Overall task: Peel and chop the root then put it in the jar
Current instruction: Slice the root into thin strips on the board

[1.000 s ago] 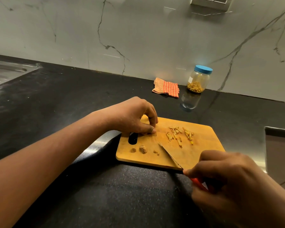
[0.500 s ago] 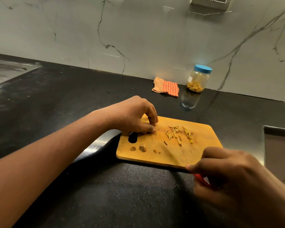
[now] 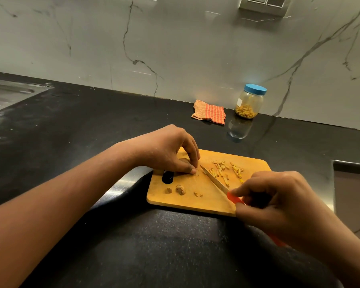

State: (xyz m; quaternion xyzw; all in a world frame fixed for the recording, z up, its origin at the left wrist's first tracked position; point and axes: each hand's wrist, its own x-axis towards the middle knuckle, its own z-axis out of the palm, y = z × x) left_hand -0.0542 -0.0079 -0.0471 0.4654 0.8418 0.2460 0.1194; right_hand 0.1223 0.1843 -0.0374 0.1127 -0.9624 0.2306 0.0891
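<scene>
1. Root (image 3: 197, 173): a small pale stub on the left part of the cutting board (image 3: 206, 202). The left hand (image 3: 170, 150) arches over it, thumb and fingertips curled down and pinching it to the wood.
2. Knife (image 3: 213, 179): the tip now sits against the stub, just beside the left fingertips. A second ago the blade lay lower on the board, and half a second ago it was drawn back toward the near edge. The right hand (image 3: 279, 202) has its fingers wrapped round the red handle.
3. Reading: the next slice is being set, so chopping is mid-way. The blade is close to the fingertips, which calls for care.
4. Brown scraps (image 3: 180, 189), likely peel, lie near the board's front-left. The cut strips (image 3: 227, 169) to the right of the blade have not moved.
5. Surface, left to right: a steel sink (image 3: 6, 94), the black speckled tabletop (image 3: 92, 125), an orange checked cloth (image 3: 209, 111), then the jar (image 3: 250, 101) just beside it.
6. The jar stands well apart from the board. Its blue lid is on and some yellow pieces are inside, so the transfer is not yet done.
7. Room: a grey veined marble wall (image 3: 175, 48) rises directly behind the tabletop.
</scene>
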